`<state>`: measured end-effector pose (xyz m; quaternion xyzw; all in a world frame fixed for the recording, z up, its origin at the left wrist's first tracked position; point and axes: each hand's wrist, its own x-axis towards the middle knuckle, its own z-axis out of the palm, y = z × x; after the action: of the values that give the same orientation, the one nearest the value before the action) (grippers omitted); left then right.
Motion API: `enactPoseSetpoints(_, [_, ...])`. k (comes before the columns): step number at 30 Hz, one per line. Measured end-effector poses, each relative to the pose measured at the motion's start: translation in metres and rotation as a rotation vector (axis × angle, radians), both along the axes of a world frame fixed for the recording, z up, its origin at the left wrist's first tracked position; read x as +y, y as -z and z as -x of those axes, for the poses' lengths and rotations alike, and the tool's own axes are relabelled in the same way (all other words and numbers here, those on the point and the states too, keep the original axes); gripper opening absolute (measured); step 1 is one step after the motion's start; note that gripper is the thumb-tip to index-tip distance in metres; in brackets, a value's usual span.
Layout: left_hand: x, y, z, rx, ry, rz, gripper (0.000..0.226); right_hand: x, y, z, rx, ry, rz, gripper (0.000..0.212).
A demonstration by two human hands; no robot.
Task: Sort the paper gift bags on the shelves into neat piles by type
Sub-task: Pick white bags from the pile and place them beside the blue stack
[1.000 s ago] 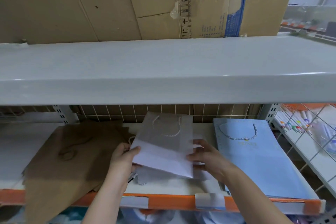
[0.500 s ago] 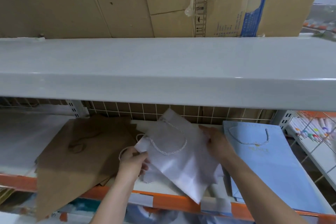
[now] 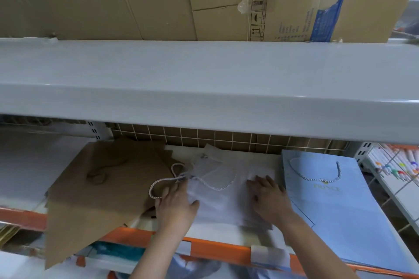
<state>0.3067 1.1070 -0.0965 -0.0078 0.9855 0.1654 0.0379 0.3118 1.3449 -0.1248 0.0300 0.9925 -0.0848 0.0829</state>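
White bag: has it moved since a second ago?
Yes. The white bag was held tilted up off the shelf; now it lies flat between the brown bags and blue bag.

two bare forearms; no sleeves, nothing worn

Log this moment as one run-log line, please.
stage: squaring white paper gift bags | left hand: flat on pile | right hand: flat on pile | brown kraft bags: overhanging, unsorted

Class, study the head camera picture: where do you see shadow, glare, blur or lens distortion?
Head view: the upper shelf shades the white bags beneath; a faint glare streak runs along its front edge; wide-angle distortion bows that edge; the left hand and right hand look slightly soft, as do the picture's corners.
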Motion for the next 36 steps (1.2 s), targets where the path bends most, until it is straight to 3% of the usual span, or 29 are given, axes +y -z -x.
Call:
enactPoseSetpoints(5, [-0.011,0.006,-0.003,0.032,0.035,0.030,0.062,-0.007,-0.005,0.001,0.011,0.065,0.063,0.053])
enactPoseSetpoints(11, [-0.063,0.009,-0.012,0.143,-0.036,0.128,0.048,-0.048,-0.013,0.002,0.196,0.061,0.169,0.049])
enactPoseSetpoints(20, [-0.209,0.019,-0.016,-0.094,0.018,0.211,0.072,-0.130,-0.017,0.008,0.270,0.197,0.373,0.038])
enactPoseSetpoints(25, [-0.267,0.017,0.003,-0.072,0.124,0.239,0.068,-0.169,-0.013,0.006,0.220,0.381,0.313,0.042])
enactPoseSetpoints(29, [-0.304,0.016,0.028,0.039,0.147,0.257,0.054,-0.194,-0.009,-0.003,0.319,0.430,0.258,0.048])
enactPoseSetpoints(32, [-0.322,0.021,0.045,0.091,0.139,0.183,0.041,-0.209,-0.005,-0.007,0.312,0.466,0.189,0.049])
enactPoseSetpoints(36, [-0.335,0.024,0.061,0.033,0.209,0.085,0.042,-0.222,-0.003,-0.014,0.289,0.502,0.170,0.048])
